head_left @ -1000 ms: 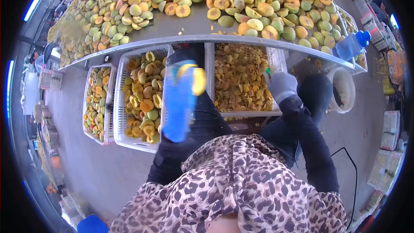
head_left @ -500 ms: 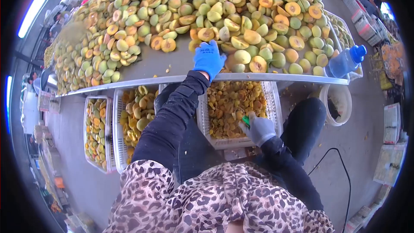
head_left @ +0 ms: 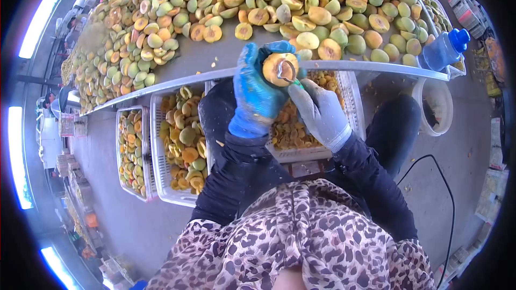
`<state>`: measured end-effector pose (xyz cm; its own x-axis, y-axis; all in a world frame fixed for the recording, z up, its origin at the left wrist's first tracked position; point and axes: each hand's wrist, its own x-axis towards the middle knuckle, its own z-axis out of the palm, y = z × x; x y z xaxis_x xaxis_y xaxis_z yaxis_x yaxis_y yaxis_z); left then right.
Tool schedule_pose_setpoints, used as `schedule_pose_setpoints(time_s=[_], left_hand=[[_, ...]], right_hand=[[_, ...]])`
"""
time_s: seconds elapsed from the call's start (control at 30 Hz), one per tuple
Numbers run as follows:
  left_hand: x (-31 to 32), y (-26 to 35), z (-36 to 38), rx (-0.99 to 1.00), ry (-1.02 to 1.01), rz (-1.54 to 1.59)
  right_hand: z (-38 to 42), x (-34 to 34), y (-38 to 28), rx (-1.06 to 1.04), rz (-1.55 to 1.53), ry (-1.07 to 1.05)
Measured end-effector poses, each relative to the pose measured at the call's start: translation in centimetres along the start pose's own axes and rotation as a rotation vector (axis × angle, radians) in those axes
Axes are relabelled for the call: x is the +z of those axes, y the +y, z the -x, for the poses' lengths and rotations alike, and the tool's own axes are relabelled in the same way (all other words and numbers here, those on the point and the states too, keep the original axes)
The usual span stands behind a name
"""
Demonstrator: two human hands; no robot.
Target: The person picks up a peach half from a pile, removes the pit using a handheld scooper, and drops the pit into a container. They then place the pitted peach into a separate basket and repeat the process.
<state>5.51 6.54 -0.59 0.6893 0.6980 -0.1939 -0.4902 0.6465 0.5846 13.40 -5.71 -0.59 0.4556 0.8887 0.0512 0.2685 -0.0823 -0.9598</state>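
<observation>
My left hand point(head_left: 255, 96), in a blue glove, is closed around a halved peach point(head_left: 272, 69) with its cut face turned up. My right hand point(head_left: 324, 113), gloved in grey, grips a pitting tool with a green handle point(head_left: 297, 82). The tool's curved metal loop lies against the stone in the middle of the fruit. Both hands are together just at the near edge of the metal table point(head_left: 220, 56), where many halved peaches point(head_left: 258, 16) are heaped. Below the hands stands a white crate point(head_left: 352, 94) with cut pieces and stones in it.
Two more white crates of peach halves, a nearer one point(head_left: 156, 145) and an outer one point(head_left: 146, 156), stand on the floor at left. On the table's right corner is a blue bottle point(head_left: 438, 53). A white bucket point(head_left: 446, 107) and a black cable point(head_left: 450, 198) are at right.
My left hand has come back from the heap with a peach half in it. My right hand has risen from over the crate, bringing the pitting tool to the fruit.
</observation>
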Motion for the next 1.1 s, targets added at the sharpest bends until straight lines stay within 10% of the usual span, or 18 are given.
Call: schedule_pose_setpoints(time_s=[0.5, 0.7, 0.77, 0.83, 1.1], left_hand=[[3.6, -1.9, 6.9, 0.368, 0.114, -0.102], [1.6, -0.8, 6.0, 0.289, -0.126, -0.404], [1.5, -0.5, 6.0, 0.297, -0.175, -0.498], [1.4, -0.2, 6.0, 0.227, -0.219, -0.629], [-0.9, -3.0, 5.2, 0.171, -0.237, -0.277]], right_hand=[[4.6, 1.3, -2.2, -0.171, 0.474, 0.098], [4.3, -0.2, -1.1, -0.177, 0.059, -0.157], [4.6, -1.2, -2.5, -0.103, 0.041, -0.215], [4.4, -2.3, -2.6, 0.438, -0.293, -0.522], [3.6, -3.0, -3.1, 0.679, -0.407, -0.649]])
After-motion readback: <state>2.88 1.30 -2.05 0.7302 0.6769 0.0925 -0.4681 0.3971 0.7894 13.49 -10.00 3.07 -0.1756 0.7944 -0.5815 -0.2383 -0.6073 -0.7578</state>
